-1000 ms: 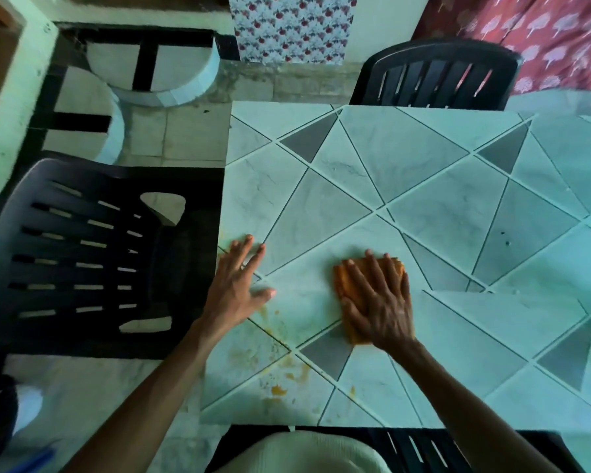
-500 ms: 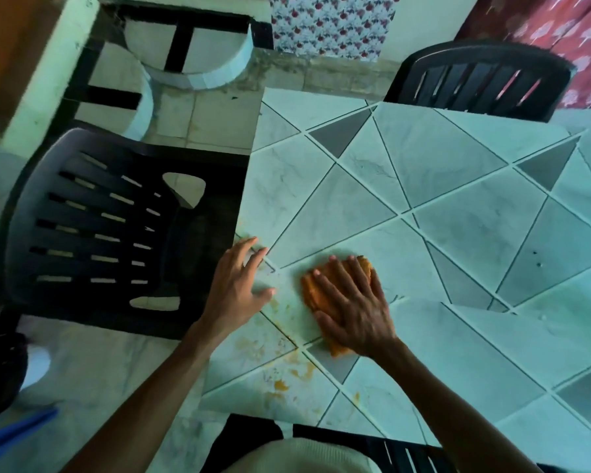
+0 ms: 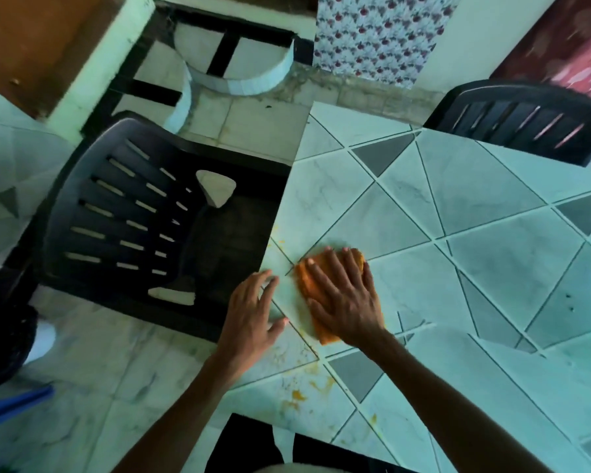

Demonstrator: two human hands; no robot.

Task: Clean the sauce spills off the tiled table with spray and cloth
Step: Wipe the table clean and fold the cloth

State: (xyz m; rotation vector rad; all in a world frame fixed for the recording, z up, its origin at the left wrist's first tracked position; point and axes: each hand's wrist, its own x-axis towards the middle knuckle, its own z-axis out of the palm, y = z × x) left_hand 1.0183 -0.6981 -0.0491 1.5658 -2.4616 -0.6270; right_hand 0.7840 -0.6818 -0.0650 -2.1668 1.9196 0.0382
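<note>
An orange cloth (image 3: 309, 279) lies flat on the tiled table (image 3: 492, 206) near its left edge. My right hand (image 3: 343, 297) presses down on the cloth with fingers spread. My left hand (image 3: 253, 315) rests flat on the table edge just left of the cloth, holding nothing. Orange-yellow sauce spills (image 3: 301, 392) mark the tiles near the front left corner, and small specks (image 3: 278, 238) dot the left edge beyond the cloth. No spray bottle is in view.
A black plastic chair (image 3: 127, 220) stands against the table's left side. Another black chair (image 3: 526, 126) sits at the far side, and a third chair back (image 3: 253, 445) is below me at the front edge. Tiled floor lies to the left.
My right hand has slid the cloth leftward across the table, close to my left hand. The left hand stays planted at the table edge. The camera has swung to the left.
</note>
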